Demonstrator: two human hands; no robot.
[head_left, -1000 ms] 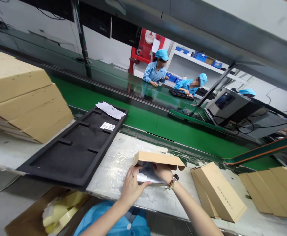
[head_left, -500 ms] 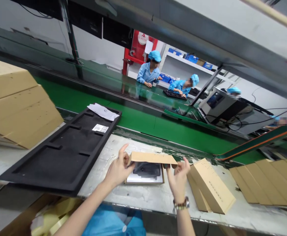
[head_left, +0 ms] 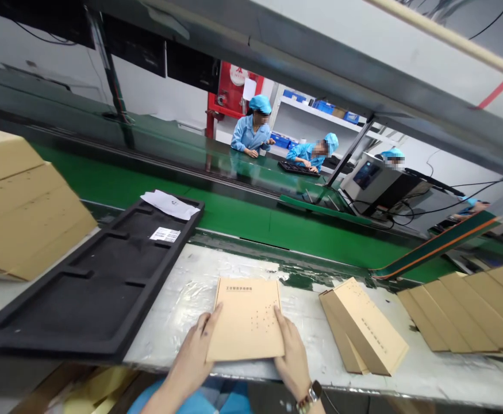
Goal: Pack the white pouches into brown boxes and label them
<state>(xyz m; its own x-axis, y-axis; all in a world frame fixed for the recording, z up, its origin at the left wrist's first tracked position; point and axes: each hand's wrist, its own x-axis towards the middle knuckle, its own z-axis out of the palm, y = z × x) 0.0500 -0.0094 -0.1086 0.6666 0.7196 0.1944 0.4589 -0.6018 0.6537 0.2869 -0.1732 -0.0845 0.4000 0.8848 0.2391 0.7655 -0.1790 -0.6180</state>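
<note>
A brown cardboard box (head_left: 246, 322), its lid down and printed with dark characters and dots, lies at the front of the workbench before me. My left hand (head_left: 197, 348) grips its left side, with the thumb along the lid's edge. On the opposite side my right hand (head_left: 292, 351) holds the box, fingers partly hidden by it. What the box contains is covered by the lid. A black foam tray (head_left: 91, 282) rests to the left, with a white plastic bag (head_left: 170, 204) and a white label sheet (head_left: 165, 234) on it.
Two stacked brown boxes (head_left: 363, 328) lean right of my hands, with a row of further boxes (head_left: 462, 310) beyond. Large cartons (head_left: 22, 213) stand at far left. Behind the bench runs a green conveyor belt (head_left: 251, 215); co-workers in blue (head_left: 251, 132) sit across it.
The box lid, raised half a second ago over a dark wrapped item, is now down. Both hands have moved from the lid's corners to the box's sides, nearer to me.
</note>
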